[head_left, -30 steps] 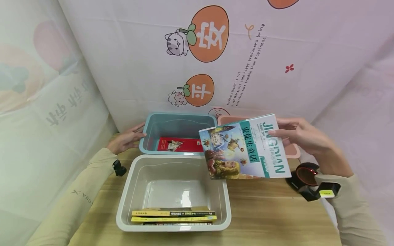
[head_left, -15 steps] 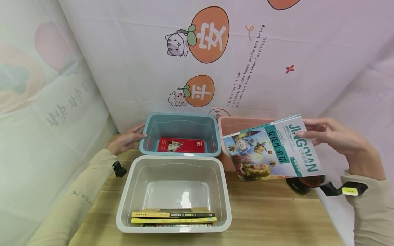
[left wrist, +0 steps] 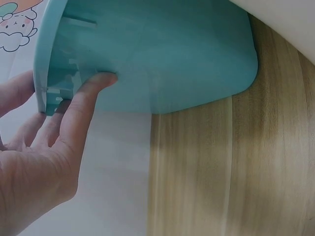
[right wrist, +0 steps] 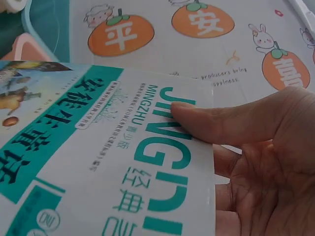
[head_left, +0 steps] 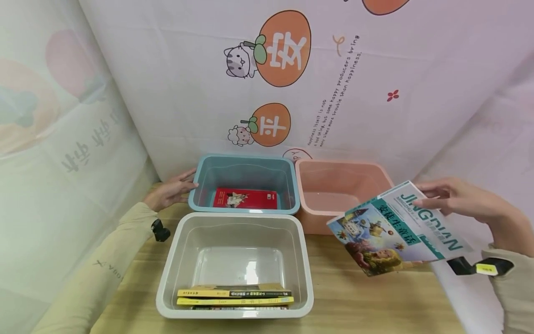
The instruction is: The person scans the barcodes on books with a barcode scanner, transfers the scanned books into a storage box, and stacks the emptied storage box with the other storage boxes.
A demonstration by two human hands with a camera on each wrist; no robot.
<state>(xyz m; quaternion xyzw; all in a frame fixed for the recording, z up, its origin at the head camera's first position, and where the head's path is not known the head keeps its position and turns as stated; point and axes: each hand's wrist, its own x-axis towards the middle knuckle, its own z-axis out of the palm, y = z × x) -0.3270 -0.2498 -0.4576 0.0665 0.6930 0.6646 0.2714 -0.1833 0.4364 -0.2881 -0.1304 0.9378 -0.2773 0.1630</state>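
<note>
In the head view, the right hand (head_left: 463, 199) clamped the book (head_left: 394, 232) between thumb and fingers. The book reached out toward 8 o'clock from that hand, its long axis apparently running 2 to 8, and masked the 4 o'clock corner of the pink bin (head_left: 342, 163); the gap between them could not be told. The left hand (head_left: 171, 191), much farther from the book, touched the blue bin (head_left: 244, 157) at its 9 o'clock end.

In the left wrist view, that hand's fingers were spread apart about the bin's rim.

In the right wrist view, the book extended toward 9 o'clock, thumb on its cover.
</note>
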